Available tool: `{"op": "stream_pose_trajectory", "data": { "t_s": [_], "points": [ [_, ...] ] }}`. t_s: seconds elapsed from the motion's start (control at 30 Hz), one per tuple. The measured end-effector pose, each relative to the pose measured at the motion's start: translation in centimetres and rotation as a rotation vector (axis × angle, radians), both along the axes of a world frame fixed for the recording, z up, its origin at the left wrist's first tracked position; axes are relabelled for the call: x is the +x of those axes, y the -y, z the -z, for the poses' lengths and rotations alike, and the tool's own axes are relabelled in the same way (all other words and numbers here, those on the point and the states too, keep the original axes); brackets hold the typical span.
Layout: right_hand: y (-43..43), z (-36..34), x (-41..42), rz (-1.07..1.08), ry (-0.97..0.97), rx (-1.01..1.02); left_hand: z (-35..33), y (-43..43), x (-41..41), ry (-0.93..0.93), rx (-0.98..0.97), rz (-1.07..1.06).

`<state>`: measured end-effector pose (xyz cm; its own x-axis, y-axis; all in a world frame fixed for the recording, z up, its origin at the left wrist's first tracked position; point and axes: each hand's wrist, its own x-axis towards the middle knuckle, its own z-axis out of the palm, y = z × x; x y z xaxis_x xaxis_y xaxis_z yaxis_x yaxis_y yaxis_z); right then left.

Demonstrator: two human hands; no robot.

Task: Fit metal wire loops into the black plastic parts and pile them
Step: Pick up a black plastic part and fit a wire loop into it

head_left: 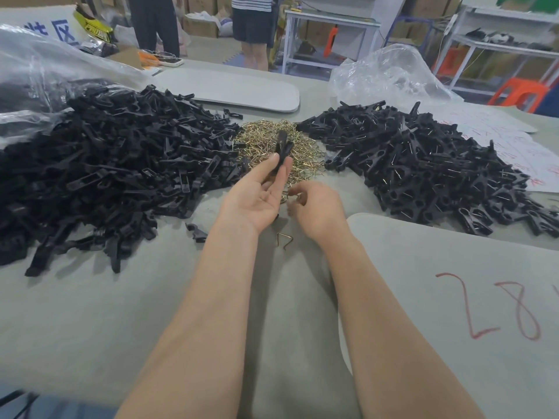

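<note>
The left hand (pixel 257 196), palm up, pinches one black plastic part (pixel 281 149) above the heap of wire loops (pixel 260 137). The right hand (pixel 316 208) pinches a single loop (pixel 298 195) in curled fingers

Red 28 on board (pixel 423 282), 区 on sheet (pixel 21 18)
</note>
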<state>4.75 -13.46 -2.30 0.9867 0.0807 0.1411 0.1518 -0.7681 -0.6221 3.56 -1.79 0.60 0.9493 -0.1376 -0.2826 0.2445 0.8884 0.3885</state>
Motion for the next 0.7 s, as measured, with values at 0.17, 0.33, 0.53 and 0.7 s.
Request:
{"op": "stream_pose_trajectory", "data": {
  "t_s": [0.17,0.33,0.53,0.7],
  "points": [
    [0.2,-0.2,0.0,0.017,0.039,0.046,-0.1,0.3,-0.2,0.004,0.044,0.012],
    [1.2,-1.6,0.1,0.192,0.144,0.419,-0.1,0.3,-0.2,-0.043,0.055,0.009],
    [2.7,-3.4,-0.4,0.225,-0.056,1.015,0.4,1.6,-0.1,0.106,0.747,-0.122],
    [2.7,-3.6,-0.6,0.212,0.023,0.964,0.8,2.1,-0.7,0.256,1.477,-0.29]
  ]
}}
